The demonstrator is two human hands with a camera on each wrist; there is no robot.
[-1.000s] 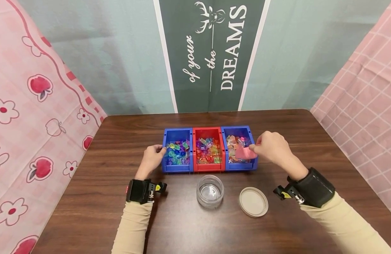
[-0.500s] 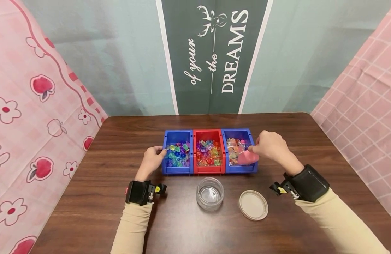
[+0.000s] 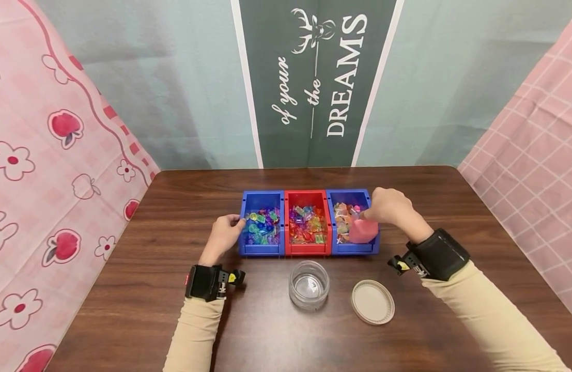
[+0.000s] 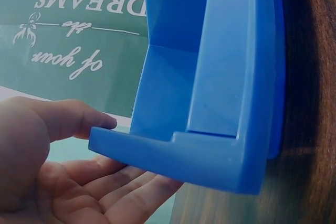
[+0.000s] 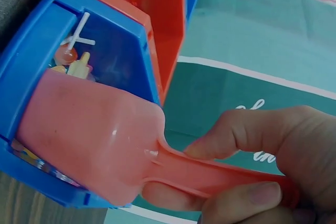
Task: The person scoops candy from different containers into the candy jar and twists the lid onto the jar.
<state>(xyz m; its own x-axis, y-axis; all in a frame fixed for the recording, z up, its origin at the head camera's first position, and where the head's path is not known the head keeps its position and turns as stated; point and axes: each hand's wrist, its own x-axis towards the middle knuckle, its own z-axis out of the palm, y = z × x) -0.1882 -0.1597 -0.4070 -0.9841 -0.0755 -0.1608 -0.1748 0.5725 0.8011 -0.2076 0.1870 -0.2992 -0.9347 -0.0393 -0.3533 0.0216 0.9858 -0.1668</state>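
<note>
My right hand (image 3: 391, 207) grips the handle of a pink scoop (image 5: 94, 129), whose bowl is tipped down into the right blue bin (image 3: 353, 249). Small translucent trinkets (image 3: 342, 219) lie around the scoop there, partly hidden by it. At the far side of the row, my left hand (image 3: 224, 233) pinches the outer side wall of the left blue bin (image 4: 220, 77), thumb inside and fingers outside. Colourful beads (image 3: 262, 227) fill the lower part of that bin. Between the two stands a red bin (image 3: 308, 249) with more bright beads (image 3: 306, 225).
In front of the bins stands a clear open jar (image 3: 309, 285). A cream round lid (image 3: 372, 302) lies to its right on the dark wooden table (image 3: 276, 341). Printed cloths hang behind and on both sides.
My right hand has moved slightly left and tilted the scoop from lying flat to bowl down in the right bin. My left hand keeps its hold on the left bin.
</note>
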